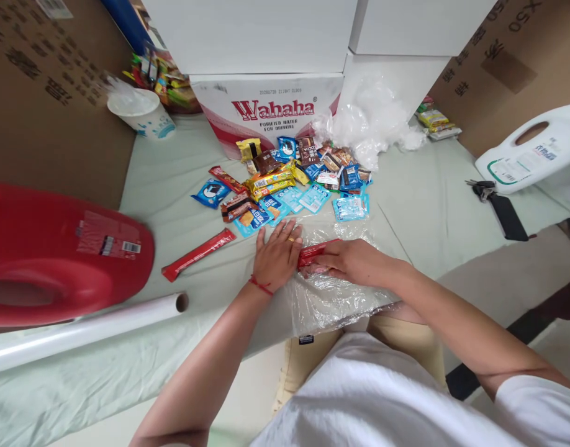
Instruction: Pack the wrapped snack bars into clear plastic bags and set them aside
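A red stick-shaped snack packet (pixel 312 252) lies on a sheet of clear plastic film (pixel 334 304) at the table's front edge. My right hand (pixel 354 262) has its fingers bent over the packet's right part, with the thumb side low; part of the packet is hidden beneath them. Flat on the table at the packet's left end rests my left hand (pixel 278 253), fingers stretched forward and a red string at the wrist. Another red stick packet (pixel 199 253) lies apart to the left. Just beyond my hands is a pile of small wrapped snacks (pixel 273 180).
A red jug (pixel 112 248) and a roll of film (pixel 94 326) lie at left. A paper cup (pixel 143 115) stands behind. A Wahaha carton (pixel 275 102) borders the back, beside crumpled clear plastic (pixel 371 121). At right are a white jug (pixel 536 146) and keys with a black holder (pixel 507 216).
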A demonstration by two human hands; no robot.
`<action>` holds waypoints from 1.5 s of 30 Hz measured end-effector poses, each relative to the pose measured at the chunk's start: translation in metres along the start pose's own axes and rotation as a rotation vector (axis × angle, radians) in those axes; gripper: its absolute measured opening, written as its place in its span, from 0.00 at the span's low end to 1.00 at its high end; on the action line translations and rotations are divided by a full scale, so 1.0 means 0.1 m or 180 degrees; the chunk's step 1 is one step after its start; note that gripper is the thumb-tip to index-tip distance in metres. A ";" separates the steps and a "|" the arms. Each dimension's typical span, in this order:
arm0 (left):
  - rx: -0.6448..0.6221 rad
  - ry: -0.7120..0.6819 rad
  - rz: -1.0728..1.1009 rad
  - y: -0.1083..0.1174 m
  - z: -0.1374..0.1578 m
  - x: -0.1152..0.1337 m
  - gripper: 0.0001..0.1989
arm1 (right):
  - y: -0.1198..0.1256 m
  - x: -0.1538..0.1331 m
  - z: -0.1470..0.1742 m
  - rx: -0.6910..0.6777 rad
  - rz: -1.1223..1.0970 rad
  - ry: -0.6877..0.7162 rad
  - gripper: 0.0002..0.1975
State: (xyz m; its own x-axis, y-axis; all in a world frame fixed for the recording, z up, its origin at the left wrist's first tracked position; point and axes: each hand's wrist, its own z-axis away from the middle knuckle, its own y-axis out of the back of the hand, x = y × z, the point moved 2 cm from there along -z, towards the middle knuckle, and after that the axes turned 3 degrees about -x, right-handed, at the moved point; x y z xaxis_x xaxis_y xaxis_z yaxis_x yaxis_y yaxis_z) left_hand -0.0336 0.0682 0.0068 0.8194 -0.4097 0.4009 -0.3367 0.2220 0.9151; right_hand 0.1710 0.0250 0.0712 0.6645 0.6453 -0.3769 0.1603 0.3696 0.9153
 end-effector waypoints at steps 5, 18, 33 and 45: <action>-0.0011 0.0020 0.0034 0.00 0.00 0.00 0.28 | -0.05 -0.18 0.14 0.0696 0.0023 -0.0081 0.16; 0.0099 -0.0062 0.0199 -0.01 0.01 -0.04 0.28 | -1.06 -0.60 1.04 0.1395 0.1060 -0.0066 0.21; 0.1524 -0.0336 0.1737 0.22 0.19 -0.31 0.12 | -0.16 -0.07 0.38 0.1161 -0.0651 -0.0064 0.14; 0.0227 -0.0514 0.1364 0.00 0.93 -0.13 0.54 | 0.04 0.46 -0.27 -0.0068 -0.1184 -0.0523 0.10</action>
State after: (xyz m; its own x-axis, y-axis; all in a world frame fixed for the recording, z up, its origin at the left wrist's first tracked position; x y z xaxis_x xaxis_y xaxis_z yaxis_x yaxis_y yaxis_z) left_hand -0.0870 -0.0091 0.0058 0.5186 -0.4282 0.7401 -0.6649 0.3422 0.6639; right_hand 0.1819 0.0739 0.0535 0.6722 0.3500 -0.6524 0.3977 0.5726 0.7169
